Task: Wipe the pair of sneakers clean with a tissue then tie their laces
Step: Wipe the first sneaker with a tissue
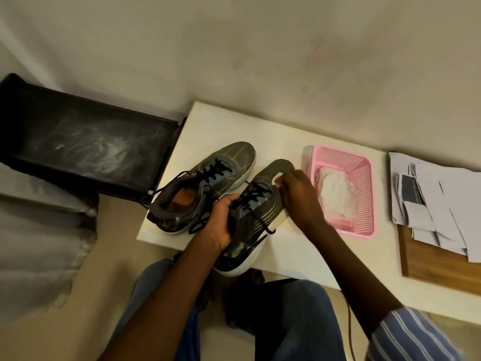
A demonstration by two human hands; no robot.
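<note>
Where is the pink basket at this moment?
In the head view, the pink basket stands on the white table, right of the sneaker being wiped, just beyond the right hand, left of the papers.

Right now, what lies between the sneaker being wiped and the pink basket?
In the head view, only the right hand holding the tissue lies between the held sneaker and the pink basket.

Left hand [221, 220] curled, gripping; right hand [299, 191] fingers pinched; both forearms extended.
</note>
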